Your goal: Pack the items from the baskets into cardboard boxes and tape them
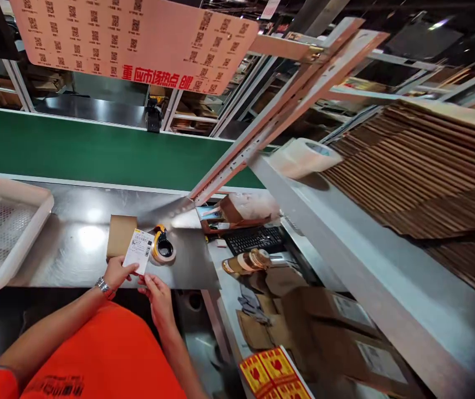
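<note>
Between my hands is a white shipping label [139, 252] with printed text and a barcode. My left hand [117, 272], a metal watch on its wrist, pinches the label's lower left edge. At the label's lower right corner, my right hand [157, 293] has thumb and fingers closed on it. Behind the label, a small brown cardboard box [119, 235] rests on the metal table [75, 205], partly covered by the label and my left hand. A tape dispenser [163, 246] with a yellow-and-black body and a roll of tape lies just right of the label.
A white perforated basket [33, 235] stands at the left. Beyond the table runs a green conveyor belt [96, 149]. To the right are a keyboard [254, 238], a bottle [245, 261], and a shelf holding a tape roll [304, 158] and stacked flat cardboard [420, 166].
</note>
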Motion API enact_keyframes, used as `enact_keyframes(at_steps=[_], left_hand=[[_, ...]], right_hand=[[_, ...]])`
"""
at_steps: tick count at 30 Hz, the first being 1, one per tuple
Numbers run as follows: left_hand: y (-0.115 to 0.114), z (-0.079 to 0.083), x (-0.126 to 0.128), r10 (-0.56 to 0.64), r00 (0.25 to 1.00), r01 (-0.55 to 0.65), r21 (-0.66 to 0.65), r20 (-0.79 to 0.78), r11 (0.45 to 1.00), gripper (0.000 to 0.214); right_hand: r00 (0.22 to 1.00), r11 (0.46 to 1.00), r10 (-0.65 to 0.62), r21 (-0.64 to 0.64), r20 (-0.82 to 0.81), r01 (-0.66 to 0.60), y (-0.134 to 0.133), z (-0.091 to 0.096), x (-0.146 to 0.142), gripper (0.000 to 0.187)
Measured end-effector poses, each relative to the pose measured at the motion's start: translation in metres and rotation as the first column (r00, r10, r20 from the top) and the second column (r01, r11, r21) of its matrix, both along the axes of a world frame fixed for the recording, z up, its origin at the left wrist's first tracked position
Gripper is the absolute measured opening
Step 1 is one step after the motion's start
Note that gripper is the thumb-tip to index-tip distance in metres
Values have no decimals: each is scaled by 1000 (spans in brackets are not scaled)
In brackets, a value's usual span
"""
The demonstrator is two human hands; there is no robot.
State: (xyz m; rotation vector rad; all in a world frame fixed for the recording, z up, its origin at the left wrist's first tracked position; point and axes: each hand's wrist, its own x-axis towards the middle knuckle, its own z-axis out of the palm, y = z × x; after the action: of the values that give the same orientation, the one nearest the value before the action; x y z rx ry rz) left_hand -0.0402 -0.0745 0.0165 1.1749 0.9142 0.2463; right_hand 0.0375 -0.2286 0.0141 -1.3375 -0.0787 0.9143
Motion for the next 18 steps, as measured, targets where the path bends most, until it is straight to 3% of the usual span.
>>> enact_keyframes(at_steps=[10,18], left_hand=[[-85,-4,10,-12,1000,12,13,-27,1000,42],[-136,-14,24,-209,974,210,8,-93,978,44]], right_hand=[[998,1000,3,-18,61,-1,-80,-11,12,51],[983,994,-70,-67,171,82,-139,-18,19,47]])
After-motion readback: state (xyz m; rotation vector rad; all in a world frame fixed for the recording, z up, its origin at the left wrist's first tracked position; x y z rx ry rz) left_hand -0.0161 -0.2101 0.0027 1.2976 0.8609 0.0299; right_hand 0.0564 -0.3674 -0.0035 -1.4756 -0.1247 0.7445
